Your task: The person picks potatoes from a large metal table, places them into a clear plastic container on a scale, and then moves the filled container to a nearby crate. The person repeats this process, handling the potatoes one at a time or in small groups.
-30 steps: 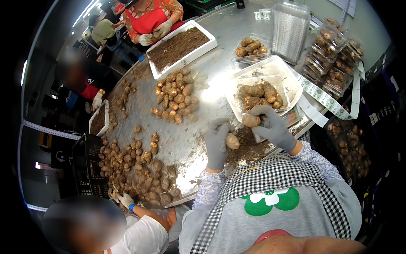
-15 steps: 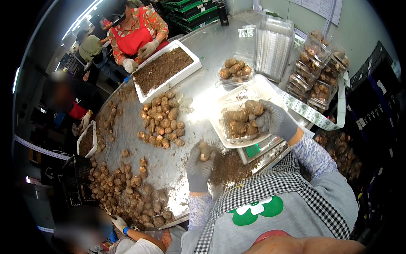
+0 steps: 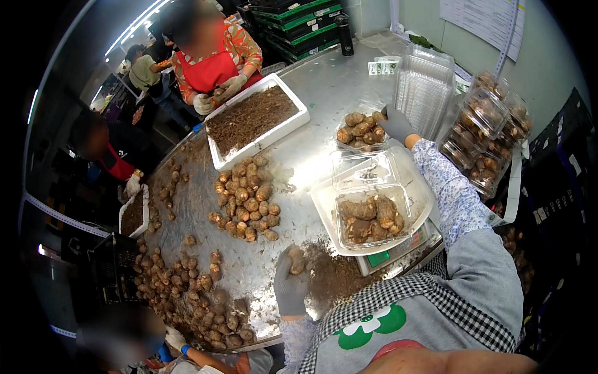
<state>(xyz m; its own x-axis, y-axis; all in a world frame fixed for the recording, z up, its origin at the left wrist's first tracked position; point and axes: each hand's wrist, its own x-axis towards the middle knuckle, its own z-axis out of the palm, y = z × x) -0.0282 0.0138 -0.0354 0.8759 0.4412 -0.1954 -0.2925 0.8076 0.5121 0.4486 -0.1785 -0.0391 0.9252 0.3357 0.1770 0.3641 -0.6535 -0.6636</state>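
Observation:
My left hand (image 3: pixel 291 280), in a grey glove, is closed around a small brown taro (image 3: pixel 296 260) above the soil-strewn table. My gloved right hand (image 3: pixel 397 123) reaches to a clear container of taros (image 3: pixel 361 131) at the back, its fingers closed on a taro (image 3: pixel 379 117) at the right edge. Nearer to me, an open clear clamshell (image 3: pixel 408 218) holds several larger taros (image 3: pixel 372 219). That clamshell rests in a white tray (image 3: pixel 321 198) on a scale (image 3: pixel 398 250) with a green display.
Piled taros (image 3: pixel 249 198) lie mid-table, with more (image 3: pixel 187 283) at the near left. A white box of soil (image 3: pixel 302 118) stands before a co-worker in a red apron (image 3: pixel 215 68). Empty clamshells (image 3: pixel 423 90) are stacked at the back right, beside filled packs (image 3: pixel 479 134).
My right hand has moved from the clamshell on the scale to the container behind it. The clamshell's contents show uncovered. My left hand still holds its taro. The view has shifted slightly.

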